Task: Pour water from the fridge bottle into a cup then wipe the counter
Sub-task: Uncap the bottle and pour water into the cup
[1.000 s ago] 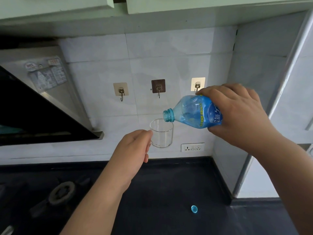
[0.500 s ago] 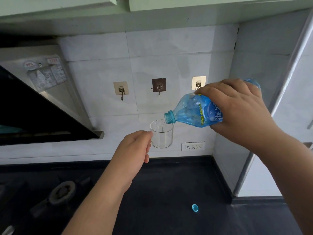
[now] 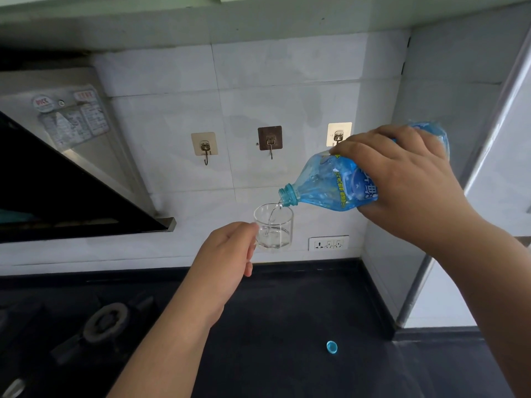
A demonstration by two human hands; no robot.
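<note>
My right hand (image 3: 408, 182) grips a blue plastic bottle (image 3: 324, 185), tilted with its open neck down and to the left over the cup. A thin stream of water runs from the neck into a clear glass cup (image 3: 274, 226). My left hand (image 3: 227, 259) holds the cup by its left side, up in the air above the dark counter (image 3: 287, 326). A shallow layer of water sits in the cup's bottom. The bottle's blue cap (image 3: 332, 347) lies on the counter below, to the right.
A gas stove burner (image 3: 106, 321) sits on the left of the counter. A black range hood (image 3: 71, 193) juts out at the upper left. Three wall hooks and a power socket (image 3: 328, 243) are on the tiled wall. A grey fridge side (image 3: 431, 225) stands at the right.
The bottle has tipped further, its base rising. Water now streams into the cup and a layer has collected in it. The left hand has held the cup still.
</note>
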